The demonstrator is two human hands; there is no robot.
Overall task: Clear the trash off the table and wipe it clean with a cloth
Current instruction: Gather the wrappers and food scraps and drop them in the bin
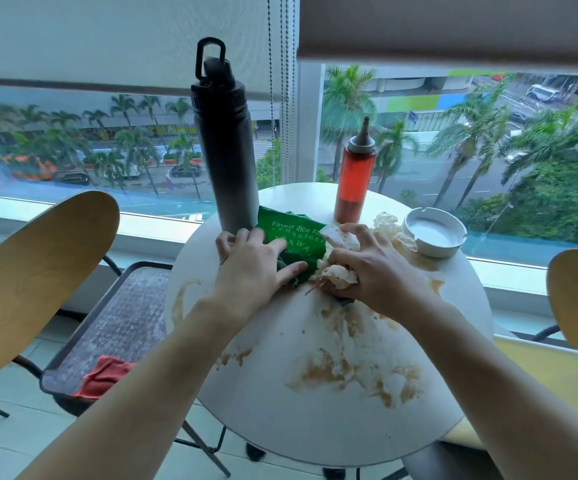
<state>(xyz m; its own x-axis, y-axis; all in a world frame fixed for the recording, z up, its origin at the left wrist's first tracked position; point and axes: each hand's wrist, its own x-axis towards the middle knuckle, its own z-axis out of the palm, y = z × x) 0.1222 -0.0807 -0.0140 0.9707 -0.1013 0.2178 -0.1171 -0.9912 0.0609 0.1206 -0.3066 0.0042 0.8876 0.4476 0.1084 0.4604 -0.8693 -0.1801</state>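
A round white table [280, 420] is smeared with brown sauce stains [346, 368]. At its far middle lies a crumpled green wrapper [291, 233] with white print. My left hand [249, 268] grips the wrapper's near left side. My right hand [367, 268] is closed around crumpled white tissue [341, 237] right beside the wrapper. More crumpled, stained paper [389, 225] lies behind my right hand. A red cloth [105, 375] rests on the seat of the chair at the left.
A tall black bottle [225, 150] stands at the table's far left, an orange sauce squeeze bottle [355, 178] at the far middle, a white ashtray [434, 232] at the far right. Wooden-backed chairs [34, 275] flank the table; a window runs behind.
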